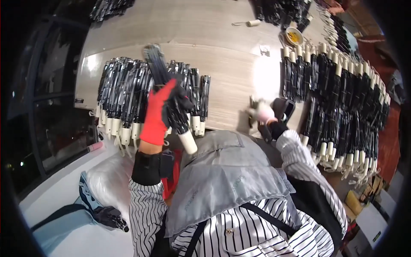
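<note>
My left hand (158,113), in a red and black glove, is closed around a folded umbrella frame (177,115) with dark metal ribs and a cream handle. The frame slants, its handle toward me and its blurred far end over a row of similar umbrella frames (124,88) on the left of the table. At the table's near edge, my right hand (264,113) wears a pale pinkish glove. Motion smears its fingers, so I cannot tell whether they hold anything. Right beside it is a black device (282,109) whose kind is unclear.
More umbrella frames (338,85) lie in stacked rows along the right of the table (231,85). A small bowl with yellow bits (294,37) stands at the far right, near a loose cream handle (253,23). A grey apron (231,171) covers my lap.
</note>
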A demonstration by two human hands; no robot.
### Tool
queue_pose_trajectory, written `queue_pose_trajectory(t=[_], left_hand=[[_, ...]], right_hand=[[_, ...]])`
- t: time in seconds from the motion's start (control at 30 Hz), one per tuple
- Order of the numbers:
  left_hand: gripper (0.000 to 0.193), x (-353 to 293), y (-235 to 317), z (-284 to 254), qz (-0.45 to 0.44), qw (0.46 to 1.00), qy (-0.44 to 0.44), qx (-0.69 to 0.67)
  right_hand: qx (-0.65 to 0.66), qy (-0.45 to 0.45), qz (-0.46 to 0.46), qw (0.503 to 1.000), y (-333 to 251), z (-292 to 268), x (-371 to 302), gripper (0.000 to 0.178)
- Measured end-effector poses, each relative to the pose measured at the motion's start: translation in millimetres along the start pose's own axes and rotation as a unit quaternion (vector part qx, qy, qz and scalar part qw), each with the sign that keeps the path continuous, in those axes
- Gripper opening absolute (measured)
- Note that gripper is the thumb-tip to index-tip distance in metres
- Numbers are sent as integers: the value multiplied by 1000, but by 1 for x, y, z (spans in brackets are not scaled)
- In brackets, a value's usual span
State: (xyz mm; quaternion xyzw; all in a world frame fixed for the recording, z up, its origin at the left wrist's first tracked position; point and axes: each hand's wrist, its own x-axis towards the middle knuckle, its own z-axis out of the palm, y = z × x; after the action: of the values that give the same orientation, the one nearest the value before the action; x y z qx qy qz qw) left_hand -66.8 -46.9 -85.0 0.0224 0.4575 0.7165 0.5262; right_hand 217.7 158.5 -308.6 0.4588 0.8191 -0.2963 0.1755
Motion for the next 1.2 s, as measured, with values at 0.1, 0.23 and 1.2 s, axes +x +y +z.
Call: queue_pose_trajectory(t=[0.1, 0.23, 1.2], left_hand=[[34, -11, -1, 6, -57, 991, 31, 116], [27, -27, -4, 11, -140, 981, -16, 135], [28, -46, -30, 60, -100, 961, -107, 233]], right_hand=[[37, 33, 34, 998, 17, 37, -10, 54], [232, -124, 67, 962, 28, 20, 8, 39], [-326, 124, -338, 874, -170, -285, -116, 39]])
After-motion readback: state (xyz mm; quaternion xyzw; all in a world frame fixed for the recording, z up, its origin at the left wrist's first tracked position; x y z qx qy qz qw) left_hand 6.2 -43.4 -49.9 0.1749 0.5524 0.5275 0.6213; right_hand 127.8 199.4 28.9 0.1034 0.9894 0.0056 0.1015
